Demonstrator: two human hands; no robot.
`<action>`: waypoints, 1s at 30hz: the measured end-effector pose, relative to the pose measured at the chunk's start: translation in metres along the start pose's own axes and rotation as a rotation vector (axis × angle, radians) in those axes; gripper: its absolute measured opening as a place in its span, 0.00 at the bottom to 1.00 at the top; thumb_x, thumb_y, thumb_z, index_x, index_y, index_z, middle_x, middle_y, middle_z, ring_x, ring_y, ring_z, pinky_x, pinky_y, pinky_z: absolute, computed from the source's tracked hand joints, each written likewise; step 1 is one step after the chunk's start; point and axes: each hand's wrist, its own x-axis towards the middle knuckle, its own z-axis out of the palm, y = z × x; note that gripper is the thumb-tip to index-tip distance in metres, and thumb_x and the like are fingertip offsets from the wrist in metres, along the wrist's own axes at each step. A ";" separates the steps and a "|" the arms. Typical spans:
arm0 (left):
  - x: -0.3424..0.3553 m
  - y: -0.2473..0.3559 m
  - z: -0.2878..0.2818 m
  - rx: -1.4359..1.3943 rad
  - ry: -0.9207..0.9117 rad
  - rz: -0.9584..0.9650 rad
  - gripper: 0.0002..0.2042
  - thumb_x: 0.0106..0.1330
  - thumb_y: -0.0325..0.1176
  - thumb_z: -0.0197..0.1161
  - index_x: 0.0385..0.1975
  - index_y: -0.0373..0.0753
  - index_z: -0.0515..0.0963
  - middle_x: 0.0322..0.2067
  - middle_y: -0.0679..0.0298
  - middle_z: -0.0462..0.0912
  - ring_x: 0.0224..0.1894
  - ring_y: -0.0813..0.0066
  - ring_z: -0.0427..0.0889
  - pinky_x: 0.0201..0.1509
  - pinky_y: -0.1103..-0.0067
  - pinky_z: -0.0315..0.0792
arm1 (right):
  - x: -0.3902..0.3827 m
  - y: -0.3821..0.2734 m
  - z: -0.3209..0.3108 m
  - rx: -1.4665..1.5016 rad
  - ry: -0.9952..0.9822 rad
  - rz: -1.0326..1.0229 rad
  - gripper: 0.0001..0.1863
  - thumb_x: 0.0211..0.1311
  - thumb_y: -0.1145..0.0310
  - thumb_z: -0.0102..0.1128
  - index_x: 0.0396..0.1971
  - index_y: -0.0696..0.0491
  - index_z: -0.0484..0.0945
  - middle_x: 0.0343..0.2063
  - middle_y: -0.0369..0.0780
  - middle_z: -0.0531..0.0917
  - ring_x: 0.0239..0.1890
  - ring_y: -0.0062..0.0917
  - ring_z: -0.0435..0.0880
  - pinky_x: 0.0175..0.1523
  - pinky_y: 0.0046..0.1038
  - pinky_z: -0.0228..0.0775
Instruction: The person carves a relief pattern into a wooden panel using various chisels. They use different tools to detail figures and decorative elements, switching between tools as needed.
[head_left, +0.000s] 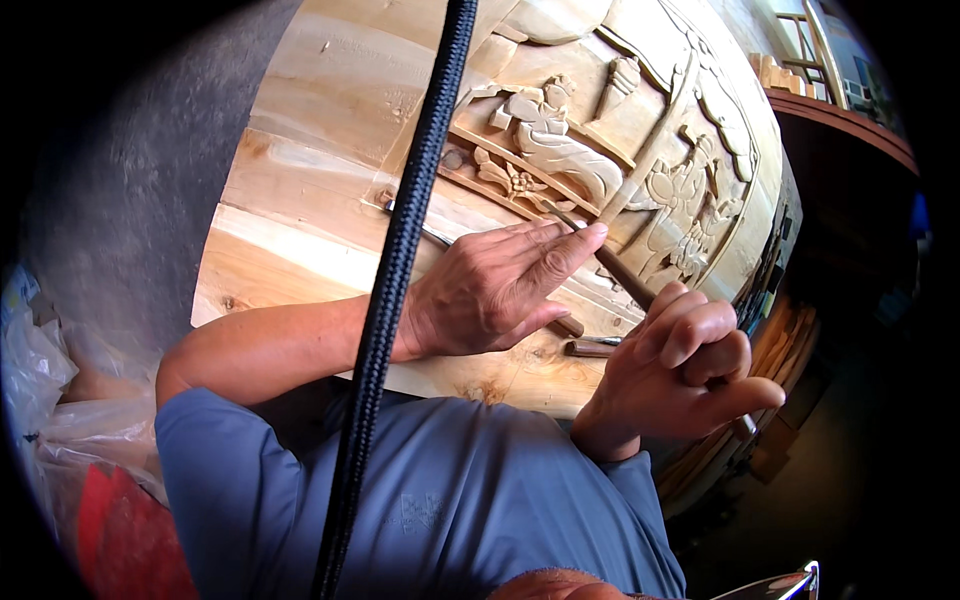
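Note:
A pale carved wooden panel (300, 190) lies before me, with figures, leaves and a flower standing out in relief. My right hand (690, 350) is wrapped round the dark wooden handle of a carving chisel (625, 278), whose end shows below the fist. The chisel's narrow blade slants up and left to the carved border by the flower (518, 182). My left hand (495, 285) lies low over the panel, its fingertips pressed on the blade and its thumb apart; the exact grip is partly hidden.
Under and beside my left hand lies another tool with a wooden handle (570, 325); a second handle (590, 348) is near my right wrist. A black braided cable (400, 230) crosses the view. Clear plastic bags (100, 430) are at left, wood strips (780, 360) at right.

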 end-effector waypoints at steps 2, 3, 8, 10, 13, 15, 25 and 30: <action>0.000 0.000 0.000 0.014 0.010 -0.005 0.46 0.59 0.32 0.80 0.78 0.28 0.63 0.66 0.45 0.82 0.62 0.45 0.86 0.68 0.61 0.82 | -0.001 0.004 -0.003 0.042 0.044 -0.013 0.38 0.85 0.31 0.35 0.23 0.49 0.62 0.29 0.45 0.82 0.19 0.25 0.75 0.28 0.26 0.68; 0.000 0.000 -0.001 0.021 0.012 -0.008 0.46 0.59 0.32 0.80 0.78 0.28 0.63 0.66 0.45 0.82 0.63 0.45 0.86 0.68 0.61 0.82 | -0.003 0.003 0.000 -0.034 0.045 -0.019 0.34 0.85 0.34 0.39 0.25 0.49 0.62 0.31 0.46 0.81 0.24 0.29 0.79 0.33 0.30 0.74; 0.002 -0.001 -0.004 0.037 0.008 -0.013 0.47 0.57 0.31 0.80 0.77 0.28 0.63 0.66 0.45 0.82 0.62 0.46 0.87 0.68 0.61 0.82 | -0.009 0.008 0.010 -0.166 -0.034 -0.122 0.29 0.88 0.38 0.37 0.31 0.48 0.60 0.35 0.49 0.81 0.37 0.41 0.88 0.47 0.49 0.85; 0.001 -0.001 -0.002 0.036 0.025 -0.014 0.47 0.57 0.31 0.80 0.77 0.28 0.64 0.65 0.45 0.82 0.62 0.46 0.87 0.67 0.61 0.83 | -0.005 0.011 0.003 -0.142 -0.185 -0.145 0.32 0.87 0.35 0.29 0.31 0.48 0.60 0.33 0.50 0.82 0.30 0.38 0.86 0.37 0.42 0.83; 0.000 -0.002 -0.001 0.034 0.044 -0.007 0.47 0.57 0.31 0.80 0.77 0.29 0.64 0.63 0.45 0.84 0.60 0.47 0.88 0.65 0.62 0.84 | 0.001 0.014 0.005 -0.153 -0.230 -0.178 0.35 0.85 0.33 0.26 0.30 0.50 0.61 0.24 0.48 0.83 0.17 0.30 0.81 0.22 0.31 0.76; -0.001 -0.001 -0.002 0.038 0.039 -0.014 0.47 0.56 0.31 0.80 0.77 0.29 0.64 0.62 0.45 0.85 0.58 0.48 0.89 0.63 0.63 0.84 | 0.004 0.014 0.006 -0.152 -0.238 -0.188 0.36 0.84 0.33 0.27 0.28 0.51 0.61 0.20 0.47 0.83 0.12 0.26 0.78 0.16 0.27 0.71; -0.003 -0.002 -0.001 0.060 0.079 -0.022 0.46 0.57 0.29 0.79 0.77 0.28 0.65 0.59 0.44 0.86 0.55 0.49 0.90 0.60 0.64 0.85 | 0.015 0.017 0.004 -0.118 -0.297 -0.162 0.36 0.85 0.34 0.27 0.24 0.50 0.60 0.18 0.43 0.82 0.10 0.23 0.75 0.15 0.23 0.64; -0.003 -0.001 -0.003 0.074 0.059 -0.037 0.44 0.58 0.28 0.78 0.77 0.28 0.65 0.59 0.44 0.86 0.55 0.49 0.90 0.59 0.65 0.85 | 0.016 0.017 0.004 -0.127 -0.293 -0.144 0.36 0.85 0.33 0.27 0.24 0.49 0.60 0.18 0.43 0.82 0.10 0.23 0.75 0.16 0.22 0.64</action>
